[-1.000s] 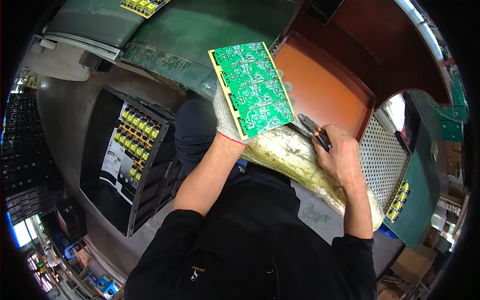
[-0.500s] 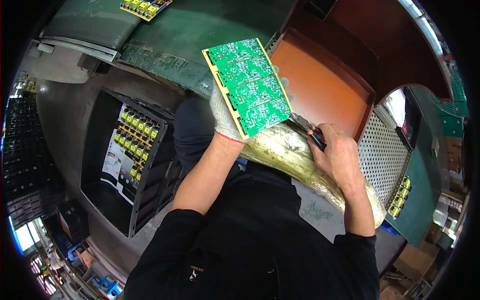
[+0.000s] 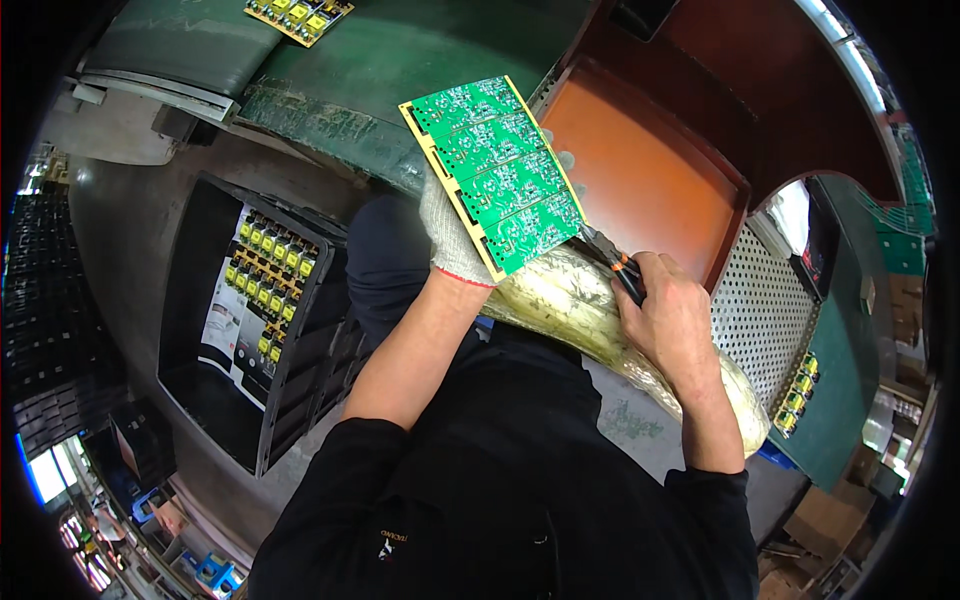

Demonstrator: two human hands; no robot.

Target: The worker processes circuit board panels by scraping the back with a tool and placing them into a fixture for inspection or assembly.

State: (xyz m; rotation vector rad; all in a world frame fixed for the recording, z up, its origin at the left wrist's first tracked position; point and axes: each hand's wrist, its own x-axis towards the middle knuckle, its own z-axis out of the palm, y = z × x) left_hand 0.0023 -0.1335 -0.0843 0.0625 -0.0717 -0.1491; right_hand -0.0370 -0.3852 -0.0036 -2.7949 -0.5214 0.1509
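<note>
A green circuit board panel (image 3: 505,175) with yellowish edge strips is tilted up, its soldered side showing. My left hand (image 3: 445,232), in a pale knitted glove with a red cuff edge, holds it from behind; grey fingertips show past its far right edge. In my bare right hand (image 3: 672,305) is a pair of diagonal cutters (image 3: 628,275) with black and orange handles. Their jaw tips are at the board's lower right corner; whether they touch it I cannot tell. Below lies a long, plastic-wrapped yellowish bundle (image 3: 570,300), passing under my right wrist.
An orange-lined tray (image 3: 640,160) stands beyond my right hand, beside a perforated metal panel (image 3: 755,300). Boards with yellow components stand in a black crate (image 3: 215,410) at left. Similar boards lie on the green bench top (image 3: 400,50) at far left (image 3: 300,18) and right (image 3: 797,395).
The board has shifted and turned very slightly in my left hand. My right hand and the cutters have moved a little to the left, staying at the board's corner.
</note>
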